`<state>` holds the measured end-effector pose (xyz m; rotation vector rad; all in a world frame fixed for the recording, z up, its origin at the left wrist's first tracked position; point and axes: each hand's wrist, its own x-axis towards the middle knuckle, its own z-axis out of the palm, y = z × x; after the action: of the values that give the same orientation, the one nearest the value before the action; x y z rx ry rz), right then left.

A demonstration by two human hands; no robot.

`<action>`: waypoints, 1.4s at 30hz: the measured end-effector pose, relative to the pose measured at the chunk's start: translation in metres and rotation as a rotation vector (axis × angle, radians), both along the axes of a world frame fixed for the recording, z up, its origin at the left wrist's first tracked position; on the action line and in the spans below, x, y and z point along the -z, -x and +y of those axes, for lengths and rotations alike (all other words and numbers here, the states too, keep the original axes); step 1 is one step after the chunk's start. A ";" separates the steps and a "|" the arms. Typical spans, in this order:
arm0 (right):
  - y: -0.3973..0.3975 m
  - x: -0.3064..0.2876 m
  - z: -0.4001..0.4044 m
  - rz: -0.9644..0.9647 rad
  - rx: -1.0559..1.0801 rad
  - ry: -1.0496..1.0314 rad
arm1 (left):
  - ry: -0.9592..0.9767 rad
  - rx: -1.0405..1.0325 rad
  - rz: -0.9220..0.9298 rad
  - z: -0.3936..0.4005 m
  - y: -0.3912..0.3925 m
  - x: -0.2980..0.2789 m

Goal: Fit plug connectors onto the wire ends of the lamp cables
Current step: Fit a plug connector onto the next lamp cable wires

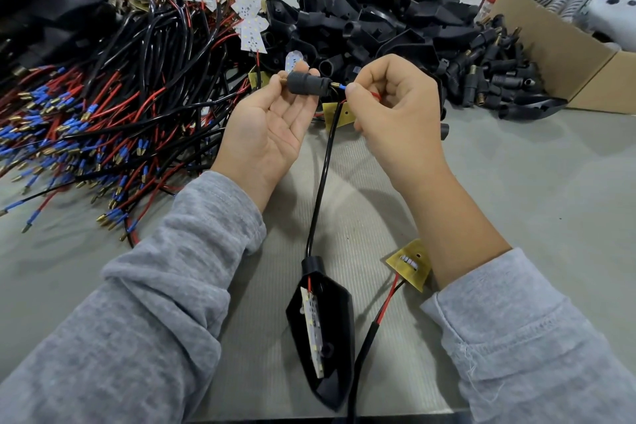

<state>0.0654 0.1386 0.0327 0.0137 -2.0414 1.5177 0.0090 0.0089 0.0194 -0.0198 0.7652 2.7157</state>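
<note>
My left hand pinches a black plug connector between thumb and fingertips, palm up, with a brass tip showing at the connector's left end. My right hand pinches a blue-sleeved wire end right at the connector's right opening; a red wire loops under its fingers. The black lamp cable runs down from my hands to a black lamp housing with a white LED strip inside, lying on the table near me.
A big heap of red and black cables with blue-sleeved ends fills the left. Black housings are piled behind my hands. Loose plug connectors spill from a cardboard box at right. A yellow LED board lies by my right forearm.
</note>
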 end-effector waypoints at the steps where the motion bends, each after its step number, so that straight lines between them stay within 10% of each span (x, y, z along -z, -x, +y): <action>1: 0.000 0.000 0.000 0.000 -0.003 -0.002 | 0.006 -0.001 0.001 0.000 0.000 0.000; 20: 0.004 0.007 0.003 -0.046 0.151 -0.252 | 0.103 0.019 0.105 0.002 0.000 0.004; 42: 0.004 0.006 0.001 -0.052 0.031 0.086 | 0.018 -0.008 0.027 0.002 -0.001 0.002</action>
<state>0.0612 0.1395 0.0267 -0.0916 -2.0053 1.5998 0.0100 0.0107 0.0172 0.0093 0.7985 2.7214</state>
